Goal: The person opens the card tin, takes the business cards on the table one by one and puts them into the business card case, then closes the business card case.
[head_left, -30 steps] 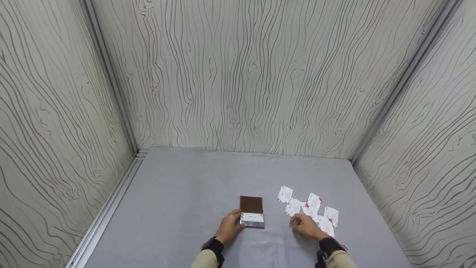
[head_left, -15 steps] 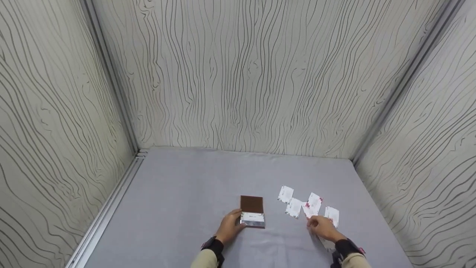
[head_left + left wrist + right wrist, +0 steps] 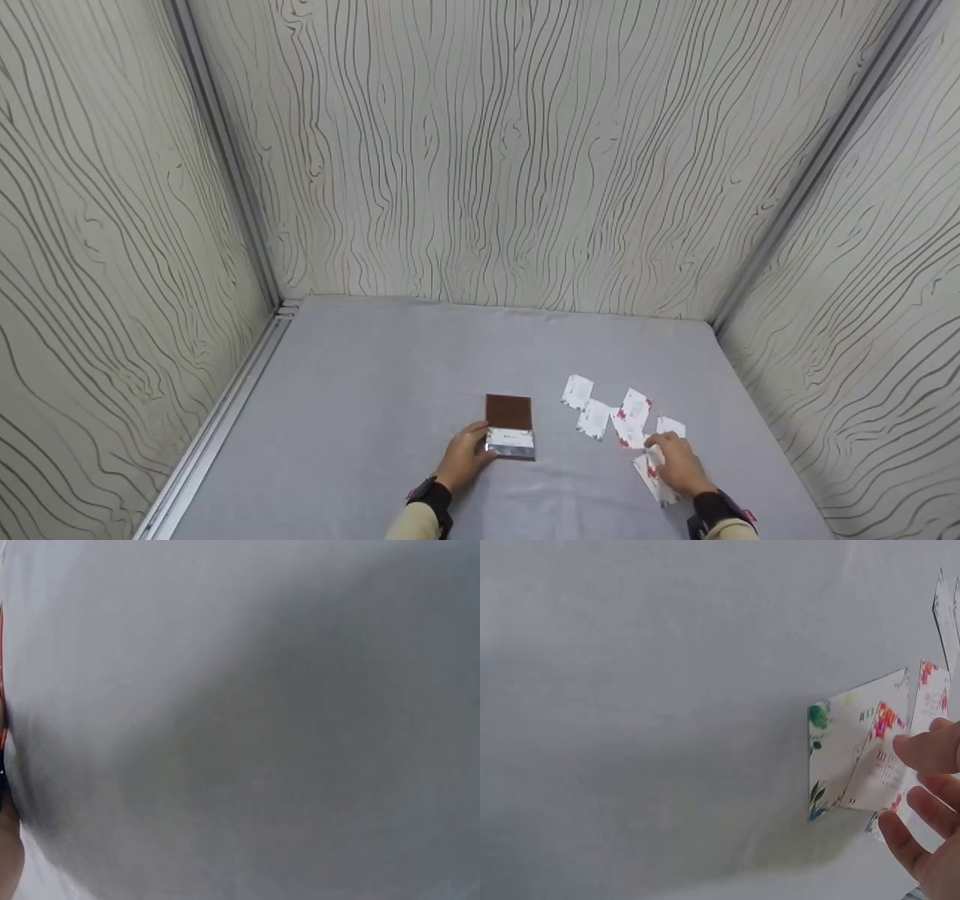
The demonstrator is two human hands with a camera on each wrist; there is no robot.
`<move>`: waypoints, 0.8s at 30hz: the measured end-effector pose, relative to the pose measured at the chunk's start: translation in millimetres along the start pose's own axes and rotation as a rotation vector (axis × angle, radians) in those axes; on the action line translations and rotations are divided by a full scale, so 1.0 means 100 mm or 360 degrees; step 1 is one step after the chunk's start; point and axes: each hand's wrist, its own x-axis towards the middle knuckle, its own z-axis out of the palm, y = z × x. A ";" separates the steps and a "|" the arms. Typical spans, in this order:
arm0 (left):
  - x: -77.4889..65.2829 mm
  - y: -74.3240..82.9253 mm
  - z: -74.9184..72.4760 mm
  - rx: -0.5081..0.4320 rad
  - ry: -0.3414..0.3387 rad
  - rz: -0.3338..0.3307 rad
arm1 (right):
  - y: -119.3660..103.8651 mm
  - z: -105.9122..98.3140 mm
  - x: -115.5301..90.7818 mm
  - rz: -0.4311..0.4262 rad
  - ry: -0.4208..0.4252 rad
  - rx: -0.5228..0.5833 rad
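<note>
At the left, the left hand [image 3: 461, 456] holds the left edge of an open brown case [image 3: 508, 410], thumb near its lower corner and fingers higher up. The case lies flat on the grey cloth [image 3: 375, 390], a white card [image 3: 510, 437] in its near half; should that grip loosen or push sideways, the case could slide or turn. Further right, two pale cards [image 3: 577, 391] meet at their corners, then two red-flowered cards [image 3: 637, 406] overlap; a sleeve brushing across could scatter them. The right hand [image 3: 679, 461] is well apart from the left, its fingers bent over more cards. The right wrist view shows a fingertip on a red-flowered card [image 3: 877, 757] overlapping a leaf-patterned card [image 3: 829, 742]; whether it is pinched, I cannot tell. Since they overlap, two could come up together, and thin edges flat on cloth could slip or bend under the fingertips.
</note>
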 end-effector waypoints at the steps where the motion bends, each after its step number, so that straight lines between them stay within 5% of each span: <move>1: 0.00 0.00 0.00 -0.0002 0.0001 -0.0003 | 0.01 0.00 -0.01 0.0012 -0.0015 0.0000; 24: -0.01 0.07 -0.06 -0.0027 -0.0005 0.0006 | 0.05 0.00 -0.04 0.0198 -0.0219 -0.0019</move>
